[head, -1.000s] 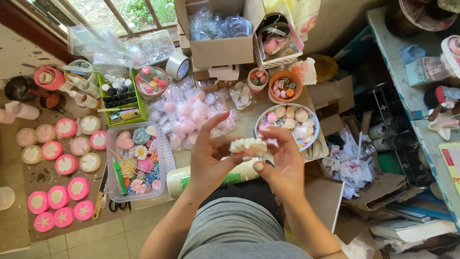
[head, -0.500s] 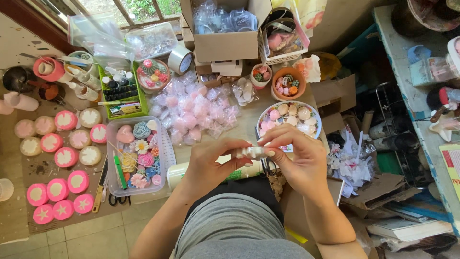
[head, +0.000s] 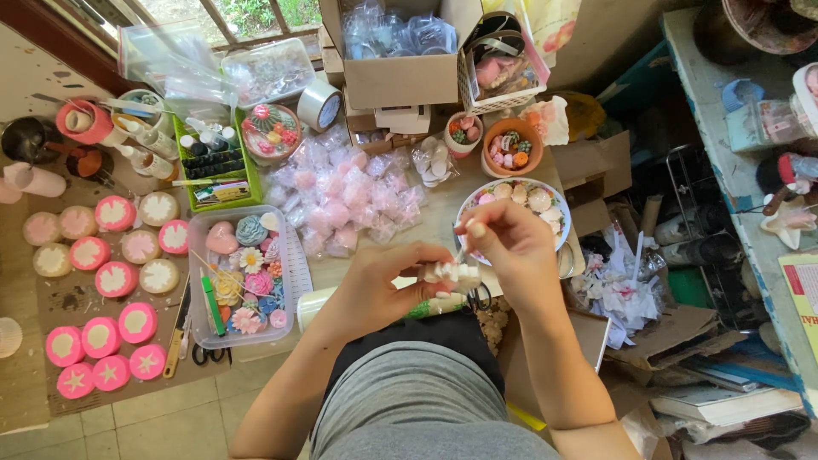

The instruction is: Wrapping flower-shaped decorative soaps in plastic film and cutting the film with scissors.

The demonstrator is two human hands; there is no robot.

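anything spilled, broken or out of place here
Nothing looks spilled or broken. The left hand and right hand hold a small white piece intact, and the pink moulds sit in tidy rows.

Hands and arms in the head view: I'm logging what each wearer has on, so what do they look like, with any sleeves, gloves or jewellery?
Both arms are bare from the lower frame edge to the fingers: no sleeves or gloves show. The left hand and right hand show no rings, watch or bracelets that I can make out. Nails look short and unpainted, though they are small here. The only clothing in view is a grey top with a dark band above it.
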